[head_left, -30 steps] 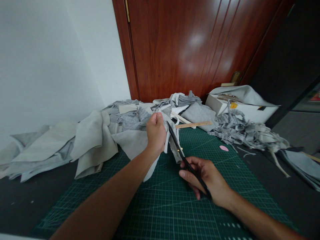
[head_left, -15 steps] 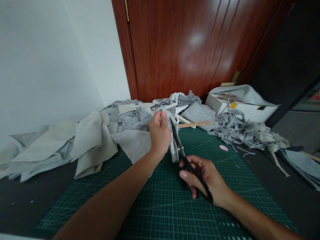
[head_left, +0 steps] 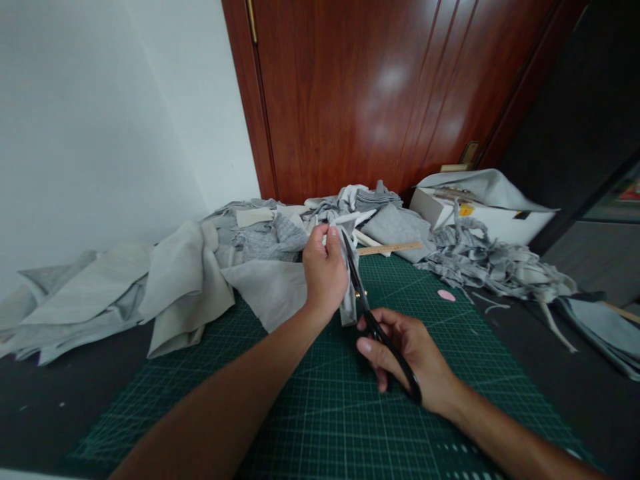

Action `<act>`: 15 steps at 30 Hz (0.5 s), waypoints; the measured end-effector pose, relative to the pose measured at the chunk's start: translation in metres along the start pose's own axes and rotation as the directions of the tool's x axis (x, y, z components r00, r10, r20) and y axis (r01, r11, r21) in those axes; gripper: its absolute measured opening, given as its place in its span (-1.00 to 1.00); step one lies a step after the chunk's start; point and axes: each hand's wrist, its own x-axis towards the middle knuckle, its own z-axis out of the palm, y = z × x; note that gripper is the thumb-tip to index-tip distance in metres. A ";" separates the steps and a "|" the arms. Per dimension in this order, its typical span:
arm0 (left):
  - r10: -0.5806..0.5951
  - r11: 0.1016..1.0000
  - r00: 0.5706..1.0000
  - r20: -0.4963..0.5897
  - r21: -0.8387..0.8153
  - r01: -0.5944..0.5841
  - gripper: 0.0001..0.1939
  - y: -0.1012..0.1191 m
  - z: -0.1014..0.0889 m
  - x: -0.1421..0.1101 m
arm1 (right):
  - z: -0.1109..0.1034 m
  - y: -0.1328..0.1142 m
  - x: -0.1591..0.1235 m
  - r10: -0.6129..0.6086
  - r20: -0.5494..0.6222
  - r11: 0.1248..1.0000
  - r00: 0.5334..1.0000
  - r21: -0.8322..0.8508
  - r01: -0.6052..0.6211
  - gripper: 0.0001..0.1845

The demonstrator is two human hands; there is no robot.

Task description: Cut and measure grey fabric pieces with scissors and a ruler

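Note:
A light grey piece of fabric hangs from my left hand, whose thumb and fingers pinch it near the top. Black scissors are gripped in my right hand, with fingers around the handles. The blades point up and away, lying against the fabric just right of my left hand. How far the blades are apart is hard to make out. Beneath both hands lies a green cutting mat with a printed grid.
Grey and beige cloth is heaped on the left and behind. A wooden ruler lies beyond the scissors. On the right are a tangle of fabric strips, a white box and a pink oval piece. A brown door stands behind.
My left hand has moved a little to the right with the fabric. The scissors' tips have shifted slightly right, while my right hand stays nearly in place.

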 end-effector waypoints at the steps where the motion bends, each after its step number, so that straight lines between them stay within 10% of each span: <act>1: -0.004 1.000 1.000 -0.003 0.020 0.004 -0.75 0.000 0.000 0.000 | 0.000 0.000 0.000 -0.001 -0.001 1.000 1.000 -0.002 0.001 -0.45; 15: -0.076 0.981 0.996 -0.040 0.175 0.082 -0.82 0.000 0.000 0.001 | -0.003 0.001 0.001 0.005 0.003 1.000 1.000 -0.018 -0.005 -0.44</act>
